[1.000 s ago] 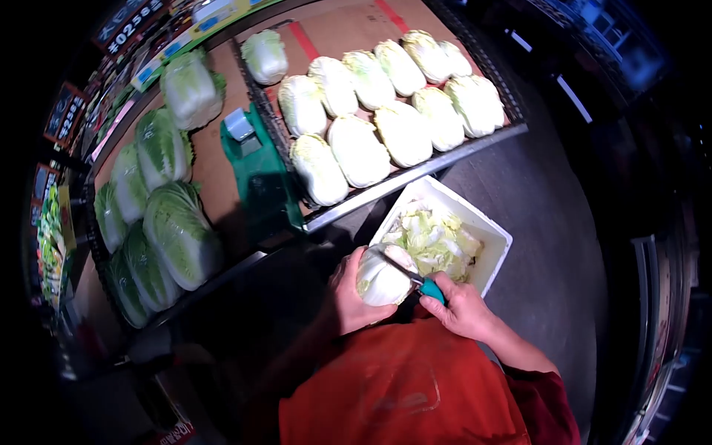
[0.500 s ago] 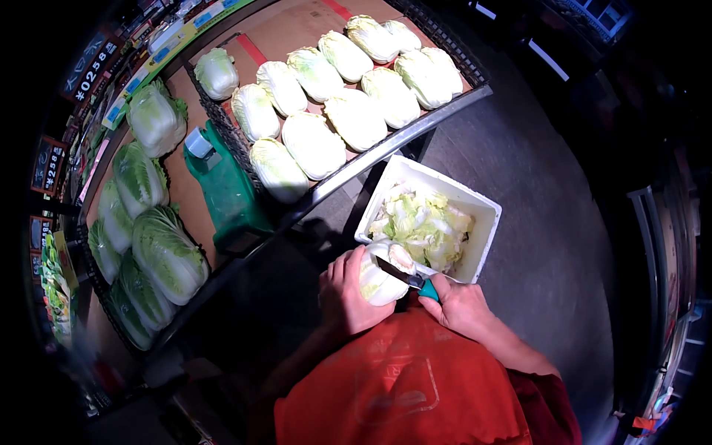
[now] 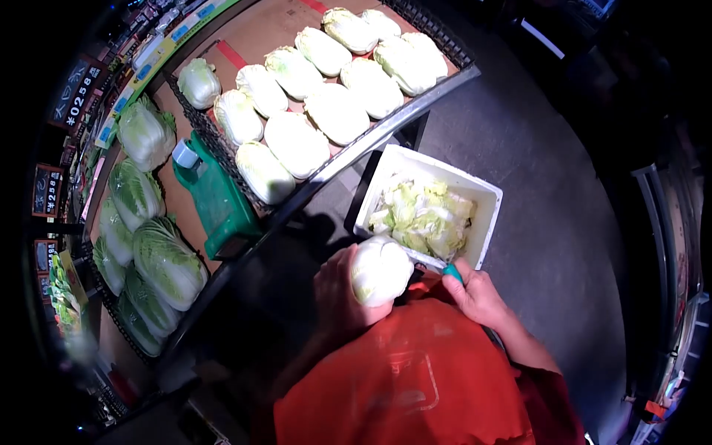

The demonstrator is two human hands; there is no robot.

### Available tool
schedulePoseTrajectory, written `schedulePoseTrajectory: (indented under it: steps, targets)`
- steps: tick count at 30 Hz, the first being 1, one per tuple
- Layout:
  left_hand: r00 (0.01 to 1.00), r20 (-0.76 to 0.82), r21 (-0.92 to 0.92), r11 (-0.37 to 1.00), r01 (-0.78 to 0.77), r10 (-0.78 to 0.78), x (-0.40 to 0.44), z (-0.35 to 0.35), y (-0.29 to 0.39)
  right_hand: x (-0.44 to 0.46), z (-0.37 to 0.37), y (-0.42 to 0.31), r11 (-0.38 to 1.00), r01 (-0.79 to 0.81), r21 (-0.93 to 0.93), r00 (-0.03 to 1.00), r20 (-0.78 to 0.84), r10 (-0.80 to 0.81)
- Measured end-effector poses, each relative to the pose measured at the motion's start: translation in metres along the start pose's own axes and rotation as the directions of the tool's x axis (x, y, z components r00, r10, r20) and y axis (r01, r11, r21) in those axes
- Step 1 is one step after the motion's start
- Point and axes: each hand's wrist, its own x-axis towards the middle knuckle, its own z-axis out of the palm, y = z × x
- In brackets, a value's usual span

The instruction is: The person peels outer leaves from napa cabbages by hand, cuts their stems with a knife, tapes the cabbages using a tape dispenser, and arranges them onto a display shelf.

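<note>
My left hand (image 3: 343, 291) is wrapped round the left side of a pale napa cabbage (image 3: 381, 271), held up in front of the red apron (image 3: 400, 371). To the right, my right hand (image 3: 478, 295) is closed on a knife (image 3: 452, 273); its teal handle shows, but I cannot make out the blade. The knife is apart from the cabbage. Just beyond both hands is a white bin (image 3: 486, 222) with loose cabbage leaves (image 3: 430, 215) in it.
Several trimmed napa cabbages (image 3: 337, 113) lie on the display stand (image 3: 252, 37) ahead. Greener, leafier cabbages (image 3: 169, 263) lie at the left. Between the two groups is a green plastic jug (image 3: 215, 200) with a white cap. The stand's metal edge (image 3: 356, 156) runs close to the bin.
The knife has moved off the cabbage, to the right. The cabbage has turned in my left hand, and its cut base no longer shows. The view has shifted slightly.
</note>
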Motion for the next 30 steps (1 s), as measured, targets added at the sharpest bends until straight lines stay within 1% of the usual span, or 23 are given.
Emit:
schedulePoseTrajectory:
  steps: [1,3,4,5,8,11,14,17,19,20,22,23,25,26,27,28,30]
  targets:
    - [1.0,0.021,0.015,1.0,0.019,-0.019,-0.001,-0.001,0.002,-0.001,0.002,-0.006,0.997,0.059,-0.041,0.997,0.053,-0.057]
    - [0.998,0.053,0.042,0.998,0.036,-0.038,0.002,-0.001,0.004,-0.001,0.006,-0.015,0.983,0.13,-0.129,0.988,0.094,-0.119]
    - [0.999,0.044,0.039,0.999,0.026,-0.027,0.004,-0.001,0.005,0.0,0.006,-0.017,0.97,0.167,-0.177,0.982,0.116,-0.148]
    - [0.999,0.036,0.035,0.999,0.019,-0.02,0.004,-0.001,0.008,0.0,0.009,-0.014,0.961,0.213,-0.177,0.975,0.099,-0.198]
    - [1.0,0.023,0.023,1.0,0.005,-0.005,0.004,0.001,0.009,-0.001,0.004,-0.022,0.964,0.106,-0.243,0.976,0.209,-0.055]
    - [1.0,0.014,0.021,1.0,-0.015,0.015,0.004,0.003,0.009,-0.004,0.011,-0.013,0.913,0.247,-0.324,0.969,0.078,-0.235]
    - [1.0,0.016,0.03,0.999,-0.027,0.027,0.002,0.003,0.009,-0.004,0.014,-0.01,0.914,0.025,-0.406,0.99,0.139,0.035]
    - [0.999,0.026,0.027,0.999,-0.028,0.027,0.0,0.006,0.009,-0.005,0.016,-0.007,0.924,0.007,-0.382,0.993,0.114,0.04]
    - [0.999,0.041,0.04,0.999,-0.031,0.03,0.0,0.005,0.009,-0.009,0.02,0.0,0.93,0.044,-0.364,0.998,0.054,-0.026]
    - [0.998,0.021,0.006,0.999,-0.052,0.052,-0.001,0.004,0.007,-0.009,0.021,0.006,0.932,0.063,-0.356,0.998,0.022,-0.059]
    - [0.995,-0.023,-0.062,0.993,-0.101,0.1,-0.002,0.0,0.002,-0.008,0.021,0.042,0.916,-0.204,-0.346,0.979,-0.077,0.189]
    - [0.991,-0.036,-0.039,0.99,-0.134,0.132,0.001,-0.004,-0.001,-0.009,0.014,0.069,0.877,-0.345,-0.334,0.935,-0.042,0.352]
    - [0.986,-0.082,0.005,0.989,-0.147,0.147,-0.004,-0.002,0.003,-0.007,0.003,0.064,0.922,-0.271,-0.276,0.962,-0.047,0.269]
    - [0.994,-0.043,0.005,0.995,-0.103,0.103,-0.012,-0.004,0.007,-0.018,0.001,0.056,0.939,-0.252,-0.235,0.967,-0.032,0.252]
    - [0.996,-0.011,0.007,0.997,-0.083,0.083,-0.012,-0.003,0.007,-0.014,-0.001,0.035,0.94,-0.248,-0.236,0.967,-0.011,0.253]
    - [0.997,-0.005,0.014,0.997,-0.079,0.079,-0.004,0.002,0.004,-0.011,-0.002,0.02,0.966,-0.143,-0.218,0.989,0.014,0.149]
    - [0.994,-0.013,-0.014,0.994,-0.106,0.105,-0.004,0.004,0.002,-0.014,-0.001,-0.005,0.983,0.064,-0.17,0.995,0.08,-0.051]
